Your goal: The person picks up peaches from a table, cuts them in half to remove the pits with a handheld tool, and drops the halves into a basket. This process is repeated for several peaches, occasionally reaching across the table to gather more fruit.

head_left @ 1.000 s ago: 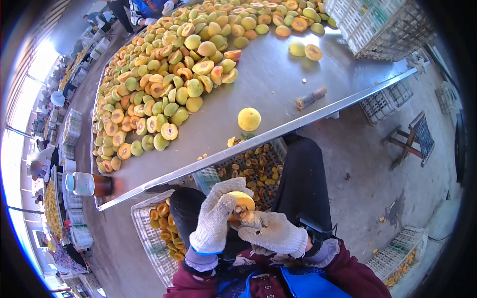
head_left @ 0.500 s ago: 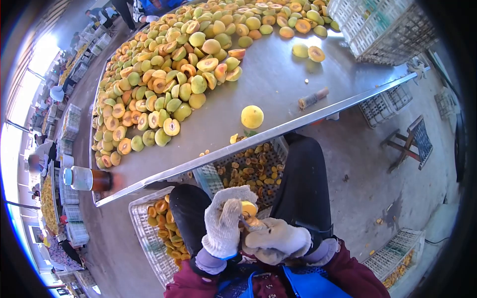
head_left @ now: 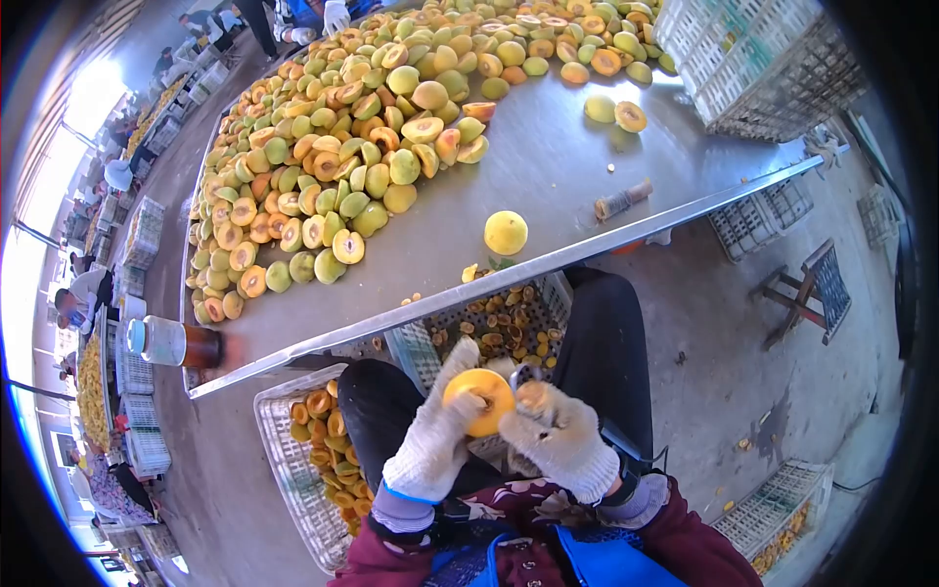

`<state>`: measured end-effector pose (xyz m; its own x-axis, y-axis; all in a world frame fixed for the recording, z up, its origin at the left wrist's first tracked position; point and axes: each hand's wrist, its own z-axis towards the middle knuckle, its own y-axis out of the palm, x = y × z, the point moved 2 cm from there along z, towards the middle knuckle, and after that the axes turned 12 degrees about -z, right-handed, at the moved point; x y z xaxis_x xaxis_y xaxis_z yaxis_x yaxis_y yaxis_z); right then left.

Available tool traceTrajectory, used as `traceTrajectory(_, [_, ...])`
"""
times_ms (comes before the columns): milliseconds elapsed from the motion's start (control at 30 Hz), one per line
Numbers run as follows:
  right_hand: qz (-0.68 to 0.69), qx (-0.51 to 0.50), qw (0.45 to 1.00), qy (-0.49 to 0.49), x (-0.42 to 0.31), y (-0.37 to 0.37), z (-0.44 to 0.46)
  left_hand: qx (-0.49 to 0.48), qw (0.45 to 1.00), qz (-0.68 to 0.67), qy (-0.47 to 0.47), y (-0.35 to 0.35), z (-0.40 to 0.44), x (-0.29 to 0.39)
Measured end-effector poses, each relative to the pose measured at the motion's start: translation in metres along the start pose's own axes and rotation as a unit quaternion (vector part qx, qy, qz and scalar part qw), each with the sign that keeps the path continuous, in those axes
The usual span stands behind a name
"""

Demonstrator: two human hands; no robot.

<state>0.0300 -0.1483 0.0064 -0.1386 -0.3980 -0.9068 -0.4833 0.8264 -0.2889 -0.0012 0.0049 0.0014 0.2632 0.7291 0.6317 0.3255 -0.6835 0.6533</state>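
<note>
My left hand (head_left: pixel 430 445), in a pale knit glove, grips a yellow peach half (head_left: pixel 479 402) with its orange cut face turned up. Just right of it, my gloved right hand (head_left: pixel 562 440) is closed around a small pitting tool with a curved metal end (head_left: pixel 528 374); its handle is hidden in the glove. Both hands are above my lap, close together. Beneath them, a crate (head_left: pixel 416 357) between my knees contains dark pits and scraps. Beside my left leg, a white crate (head_left: pixel 284 470) holds pitted peach halves (head_left: pixel 318 435).
A metal table (head_left: pixel 430 249) bears a big heap of peach halves (head_left: pixel 323 166), a lone peach (head_left: pixel 506 233), a short wrapped stick (head_left: pixel 623 199) and a jar of brown liquid (head_left: pixel 176 343). White crates (head_left: pixel 753 68), a stool (head_left: pixel 812 289) and other people (head_left: pixel 88 293) surround it.
My hands have moved slightly apart, and the peach half now shows its cut face in my left hand. The metal tool end has come away from the fruit. A co-worker's gloved hand appears behind the heap.
</note>
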Motion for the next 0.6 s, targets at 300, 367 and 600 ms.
traceTrajectory(300, [-0.095,-0.100,0.990,-0.006,0.001,0.011,-0.007,0.045,0.996,-0.031,0.063,-0.002,-0.001,0.004])
traceTrajectory(367, [-0.135,-0.104,0.985,0.002,-0.004,0.013,-0.005,0.013,0.994,-0.021,0.105,-0.001,-0.002,0.001])
traceTrajectory(600, [-0.213,-0.069,0.973,-0.059,-0.005,0.015,-0.003,-0.004,0.993,-0.014,0.115,-0.001,-0.006,-0.004])
